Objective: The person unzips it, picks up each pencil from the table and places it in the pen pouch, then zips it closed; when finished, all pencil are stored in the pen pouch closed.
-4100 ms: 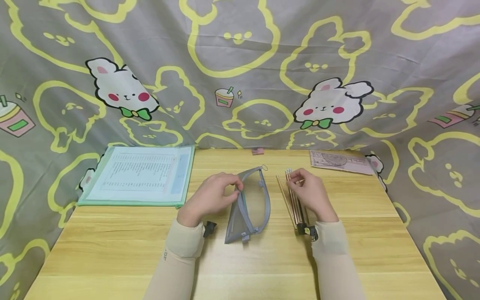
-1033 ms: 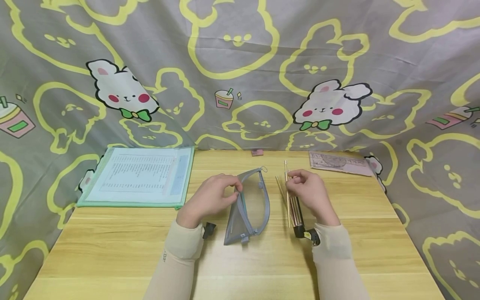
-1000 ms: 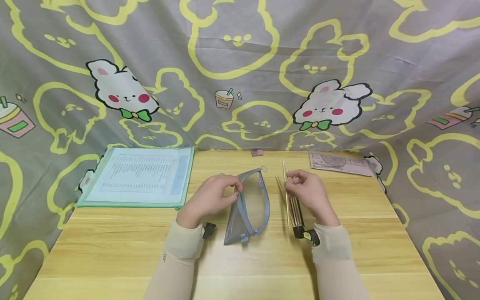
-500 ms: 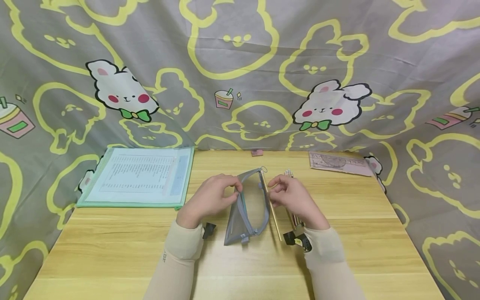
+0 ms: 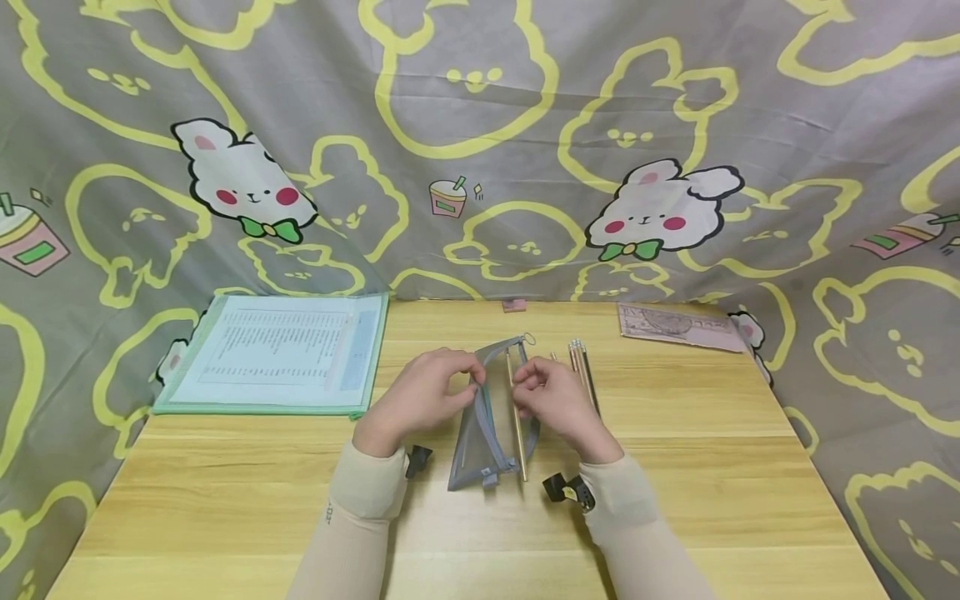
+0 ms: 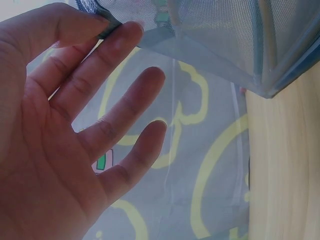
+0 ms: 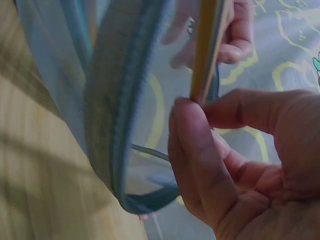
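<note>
Grey mesh makes up the pouch point(image 5: 471, 442), which stands at the centre of the frame on the wooden surface point(image 5: 225, 508) with its mouth gaping toward the right; the hands are apart, the left hand point(image 5: 423, 396) pinching the pouch's left edge between thumb and fingertip, while its lower fingers are spread in the left wrist view; the right hand point(image 5: 558, 404) pinches a gold pencil point(image 5: 519, 442) between thumb and fingers, the pencil slanting over the pouch's mouth, its near end reaching past the zip; whether any of it is inside I cannot tell; just right of that hand lies a bundle of pencils point(image 5: 581, 367), partly hidden, with the tip of another pencil point(image 5: 554, 357) poking out just beside it; a green-edged folder point(image 5: 281, 354) with a printed sheet lies at middle left; a small pink block point(image 5: 514, 306) sits at the back edge, upper centre of the surface; a pinkish wallet point(image 5: 678, 327) printed like a banknote lies farther right; a grey curtain point(image 5: 517, 100) with yellow outlines and white rabbits fills the upper frame.
</note>
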Demonstrator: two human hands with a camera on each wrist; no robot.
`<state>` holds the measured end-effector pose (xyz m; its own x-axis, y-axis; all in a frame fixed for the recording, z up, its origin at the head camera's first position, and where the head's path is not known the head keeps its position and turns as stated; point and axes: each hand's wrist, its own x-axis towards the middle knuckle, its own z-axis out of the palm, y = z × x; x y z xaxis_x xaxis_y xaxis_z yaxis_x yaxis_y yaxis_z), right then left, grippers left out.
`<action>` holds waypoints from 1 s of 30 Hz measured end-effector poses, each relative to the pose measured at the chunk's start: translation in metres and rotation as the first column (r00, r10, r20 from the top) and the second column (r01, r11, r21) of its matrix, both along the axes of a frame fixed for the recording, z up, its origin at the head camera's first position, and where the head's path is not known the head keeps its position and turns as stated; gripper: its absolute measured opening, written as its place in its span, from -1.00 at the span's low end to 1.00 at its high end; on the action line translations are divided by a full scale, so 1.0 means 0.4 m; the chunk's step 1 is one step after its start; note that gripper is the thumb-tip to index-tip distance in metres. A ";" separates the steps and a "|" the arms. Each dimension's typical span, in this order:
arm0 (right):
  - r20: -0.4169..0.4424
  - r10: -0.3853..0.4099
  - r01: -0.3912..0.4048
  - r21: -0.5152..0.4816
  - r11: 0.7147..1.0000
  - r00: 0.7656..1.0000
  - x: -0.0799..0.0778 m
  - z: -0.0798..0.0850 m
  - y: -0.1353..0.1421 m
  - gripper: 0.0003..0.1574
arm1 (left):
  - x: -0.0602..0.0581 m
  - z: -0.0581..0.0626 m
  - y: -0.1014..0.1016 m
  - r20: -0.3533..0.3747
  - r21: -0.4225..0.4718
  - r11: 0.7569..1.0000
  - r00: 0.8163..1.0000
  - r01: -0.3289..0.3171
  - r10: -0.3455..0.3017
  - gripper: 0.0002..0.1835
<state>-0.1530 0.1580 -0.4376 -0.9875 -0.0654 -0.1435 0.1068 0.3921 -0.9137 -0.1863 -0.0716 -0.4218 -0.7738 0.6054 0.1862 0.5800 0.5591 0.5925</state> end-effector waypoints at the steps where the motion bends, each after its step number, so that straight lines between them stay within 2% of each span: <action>1: -0.005 -0.013 0.013 0.007 1.000 1.000 0.000 -0.002 -0.004 -0.82 | 0.000 -0.001 0.000 -0.003 -0.001 1.000 1.000 0.001 -0.001 -0.88; 10: -0.032 -0.102 0.102 0.008 0.995 0.994 -0.003 -0.016 -0.033 -0.88 | 0.000 -0.002 0.002 -0.017 0.001 1.000 1.000 0.008 -0.008 -0.88; 18: -0.105 -0.142 0.154 0.110 0.982 0.984 0.001 -0.021 -0.049 -0.94 | 0.000 -0.002 0.002 -0.021 -0.005 1.000 1.000 0.011 -0.011 -0.90; 21: -0.141 -0.142 0.163 0.151 0.975 0.980 0.003 -0.027 -0.054 -0.95 | 0.000 -0.002 0.002 -0.016 -0.011 1.000 1.000 0.010 -0.010 -0.89; 30: -0.198 -0.100 0.138 0.191 0.972 0.975 0.006 -0.037 -0.061 -0.94 | -0.001 -0.001 0.003 0.005 -0.002 1.000 1.000 0.006 -0.006 -0.88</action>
<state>-0.1507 0.1335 -0.4523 -0.9968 0.0658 0.0450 0.0001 0.5656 -0.8246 -0.1867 -0.0704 -0.4223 -0.7713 0.6101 0.1814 0.5803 0.5570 0.5942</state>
